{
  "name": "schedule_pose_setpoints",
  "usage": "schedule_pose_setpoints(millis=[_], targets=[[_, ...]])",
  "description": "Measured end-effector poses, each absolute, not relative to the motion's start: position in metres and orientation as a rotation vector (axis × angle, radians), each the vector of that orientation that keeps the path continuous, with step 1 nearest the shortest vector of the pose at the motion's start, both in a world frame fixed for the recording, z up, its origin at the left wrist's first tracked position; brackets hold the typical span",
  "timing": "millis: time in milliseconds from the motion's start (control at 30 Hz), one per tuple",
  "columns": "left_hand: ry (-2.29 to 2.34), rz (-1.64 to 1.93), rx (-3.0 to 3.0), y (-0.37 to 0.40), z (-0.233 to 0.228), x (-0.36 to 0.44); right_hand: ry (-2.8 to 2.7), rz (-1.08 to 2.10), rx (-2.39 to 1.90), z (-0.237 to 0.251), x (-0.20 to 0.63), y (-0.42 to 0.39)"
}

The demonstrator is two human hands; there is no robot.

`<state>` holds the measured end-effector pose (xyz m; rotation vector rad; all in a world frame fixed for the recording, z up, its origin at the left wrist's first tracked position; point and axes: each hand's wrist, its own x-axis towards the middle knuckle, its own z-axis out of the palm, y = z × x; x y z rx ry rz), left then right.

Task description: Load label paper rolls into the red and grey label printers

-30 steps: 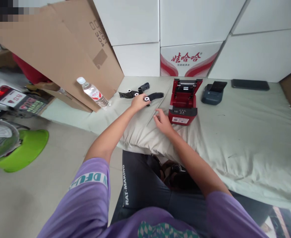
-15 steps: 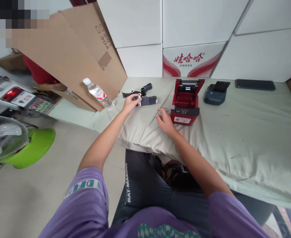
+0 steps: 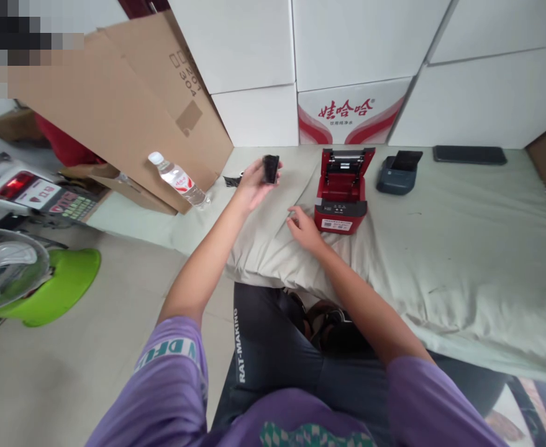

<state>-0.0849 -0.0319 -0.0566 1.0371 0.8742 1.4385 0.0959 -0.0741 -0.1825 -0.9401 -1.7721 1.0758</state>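
Observation:
My left hand [image 3: 253, 186] is raised over the sheet, its fingers wrapped round a small black roll of strip material [image 3: 271, 169]. The black face of the roll points toward me and looks slightly blurred. Part of another black strip [image 3: 232, 181] lies behind this hand, mostly hidden by it. My right hand [image 3: 304, 227] rests just left of a red thermal printer [image 3: 341, 218], fingers loosely bent and apart, holding nothing. The printer's lid stands up, showing the red hollow inside.
A water bottle [image 3: 179, 179] leans against a brown cardboard box [image 3: 128, 105] at left. A small dark blue device [image 3: 397, 176] with a black piece sticking up stands right of the printer. A black phone-like slab [image 3: 469, 154] lies farther right. White cartons [image 3: 254, 115] form the back wall.
My left hand has lifted the black roll off the sheet and turned it, so its black side faces me. My right hand has stayed beside the printer. The view has shifted slightly.

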Motion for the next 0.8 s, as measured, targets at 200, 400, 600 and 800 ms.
schedule_pose_setpoints(millis=[200,400,600,800], targets=[[0.706,1.053,1.083,-0.039,-0.015,-0.006,-1.804,1.051,-0.971,-0.182,0.094,-0.074],[0.856,0.81,1.193,-0.03,-0.025,0.03,-1.868,1.051,-0.974,-0.179,0.094,-0.075],[1.073,0.576,1.86,0.003,-0.049,0.048,-1.921,1.015,-0.994,-0.177,0.093,-0.076],[1.116,0.088,2.476,0.03,-0.06,0.066,-1.95,0.997,-1.016,-0.179,0.091,-0.076]])
